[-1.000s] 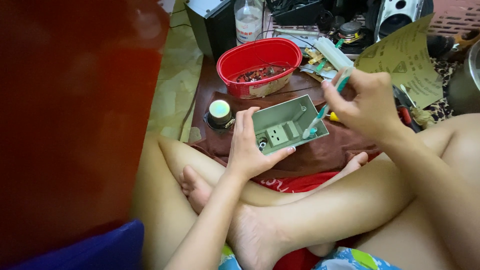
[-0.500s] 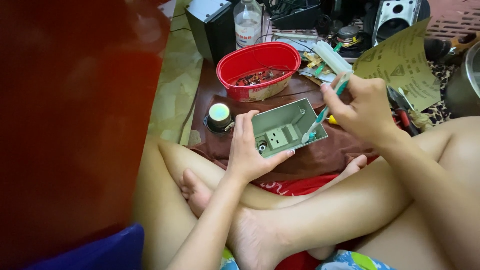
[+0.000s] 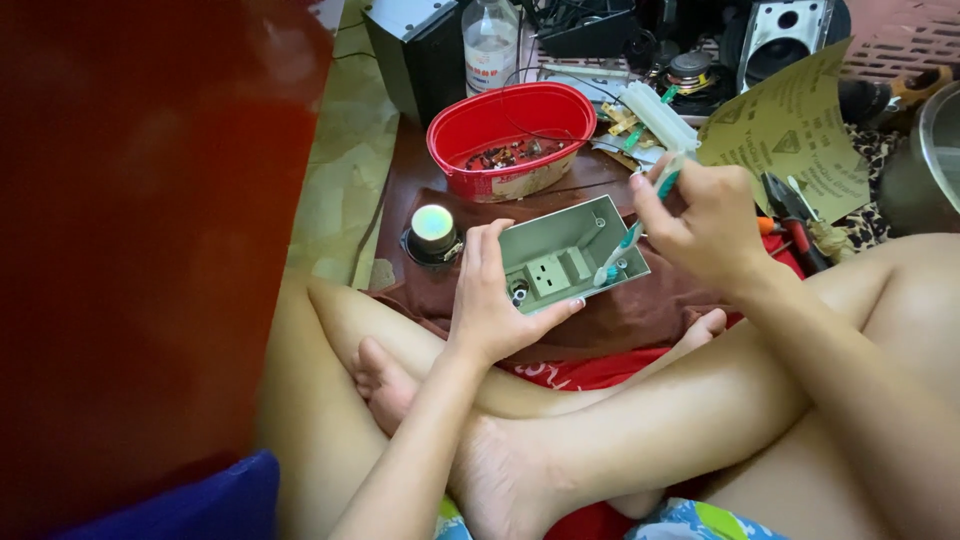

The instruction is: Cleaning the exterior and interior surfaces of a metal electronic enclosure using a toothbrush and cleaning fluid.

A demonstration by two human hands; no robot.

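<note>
Two hands share it: our left hand (image 3: 490, 295) grips the light, rigid grey plastic box (image 3: 570, 255) by its edge over the brown cloth (image 3: 640, 315), our right hand (image 3: 705, 225) pinching a toothbrush (image 3: 632, 235) inside.

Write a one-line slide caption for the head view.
Left hand steadies an open grey box while right hand works a toothbrush inside.

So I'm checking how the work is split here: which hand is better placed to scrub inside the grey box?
Right. The right hand grips the toothbrush, its head already inside the open box. The left hand is wrapped around the box's near end, so it probably suits steadying.
</note>
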